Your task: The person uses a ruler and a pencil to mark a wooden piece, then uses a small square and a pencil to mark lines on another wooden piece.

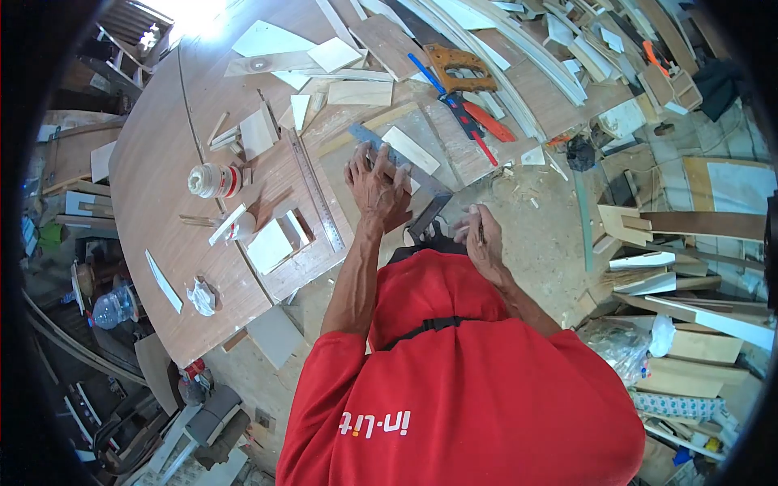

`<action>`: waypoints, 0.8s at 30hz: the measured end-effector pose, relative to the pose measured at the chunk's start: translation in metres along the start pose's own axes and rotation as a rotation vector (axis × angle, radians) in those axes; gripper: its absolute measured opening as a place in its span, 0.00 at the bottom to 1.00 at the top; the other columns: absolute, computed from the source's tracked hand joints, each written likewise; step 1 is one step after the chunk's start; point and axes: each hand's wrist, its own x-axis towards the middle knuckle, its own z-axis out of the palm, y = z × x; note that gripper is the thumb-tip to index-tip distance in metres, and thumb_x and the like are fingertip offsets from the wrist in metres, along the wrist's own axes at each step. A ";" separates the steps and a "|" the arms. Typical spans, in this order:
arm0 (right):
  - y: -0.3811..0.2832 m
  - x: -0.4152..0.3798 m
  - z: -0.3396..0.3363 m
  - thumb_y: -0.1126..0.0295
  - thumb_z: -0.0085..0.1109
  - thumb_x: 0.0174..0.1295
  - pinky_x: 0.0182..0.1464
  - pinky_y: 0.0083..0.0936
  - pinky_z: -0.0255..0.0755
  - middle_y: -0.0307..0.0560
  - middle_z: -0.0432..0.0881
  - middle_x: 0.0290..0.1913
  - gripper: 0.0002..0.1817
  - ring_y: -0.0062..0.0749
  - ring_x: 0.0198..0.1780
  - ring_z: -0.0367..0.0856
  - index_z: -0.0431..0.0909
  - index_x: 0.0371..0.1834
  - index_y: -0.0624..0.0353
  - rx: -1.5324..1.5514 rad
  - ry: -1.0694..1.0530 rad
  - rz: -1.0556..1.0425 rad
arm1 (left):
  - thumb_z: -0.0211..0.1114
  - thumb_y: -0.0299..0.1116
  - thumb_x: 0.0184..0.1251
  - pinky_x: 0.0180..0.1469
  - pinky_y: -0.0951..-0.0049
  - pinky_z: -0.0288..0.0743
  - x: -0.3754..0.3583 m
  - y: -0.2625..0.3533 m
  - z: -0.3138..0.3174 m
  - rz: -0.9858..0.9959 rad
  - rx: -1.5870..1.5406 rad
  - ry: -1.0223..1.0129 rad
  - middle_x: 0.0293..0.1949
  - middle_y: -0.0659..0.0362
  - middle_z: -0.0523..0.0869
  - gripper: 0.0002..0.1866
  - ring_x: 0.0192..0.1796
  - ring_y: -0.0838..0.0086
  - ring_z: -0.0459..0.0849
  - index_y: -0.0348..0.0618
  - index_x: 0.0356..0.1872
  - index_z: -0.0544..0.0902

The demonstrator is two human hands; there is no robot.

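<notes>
My left hand (377,182) presses down with bent fingers on a try square (423,179), whose grey-blue blade slants across a board (340,166) at the table edge. The dark stock (429,212) of the square points toward my body. Against the blade's far side lies a short pale wood strip (412,151). Off the table edge, my right hand (485,239) is closed around a thin dark pencil-like stick (481,236), mostly hidden by the fingers. It is apart from the square.
A steel ruler (314,190), an open glue jar (215,181) and a small wooden box piece (278,243) are on the left. A handsaw (460,71) and red-and-blue tools (470,121) lie at the far right. Offcuts (332,55) cover the back; wood scraps (673,275) crowd the right floor.
</notes>
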 end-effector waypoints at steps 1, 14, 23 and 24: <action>0.003 -0.005 0.004 0.61 0.43 0.78 0.31 0.27 0.75 0.49 0.83 0.29 0.18 0.28 0.25 0.81 0.78 0.45 0.66 0.069 0.010 0.048 | 0.70 0.52 0.59 0.71 0.50 0.54 -0.001 0.000 0.000 0.016 -0.004 0.011 0.66 0.49 0.72 0.30 0.68 0.53 0.68 0.46 0.60 0.82; 0.036 0.020 0.039 0.62 0.62 0.69 0.25 0.18 0.72 0.44 0.85 0.28 0.15 0.20 0.25 0.81 0.81 0.36 0.67 0.346 -0.053 0.094 | 0.68 0.54 0.62 0.73 0.52 0.52 0.000 0.004 -0.003 0.019 0.062 -0.007 0.68 0.52 0.73 0.32 0.72 0.54 0.66 0.47 0.62 0.80; 0.027 0.021 0.034 0.63 0.61 0.68 0.28 0.18 0.78 0.43 0.83 0.29 0.15 0.20 0.25 0.81 0.80 0.35 0.68 0.426 -0.135 0.213 | 0.64 0.55 0.64 0.74 0.50 0.49 0.001 0.006 -0.004 -0.011 0.056 -0.037 0.68 0.51 0.74 0.34 0.73 0.54 0.65 0.43 0.65 0.75; 0.024 0.021 0.033 0.63 0.61 0.69 0.27 0.18 0.77 0.42 0.83 0.28 0.15 0.19 0.25 0.81 0.80 0.35 0.68 0.414 -0.126 0.222 | 0.64 0.55 0.64 0.75 0.50 0.48 0.001 0.007 -0.004 -0.020 0.062 -0.046 0.69 0.51 0.73 0.34 0.73 0.54 0.65 0.43 0.65 0.75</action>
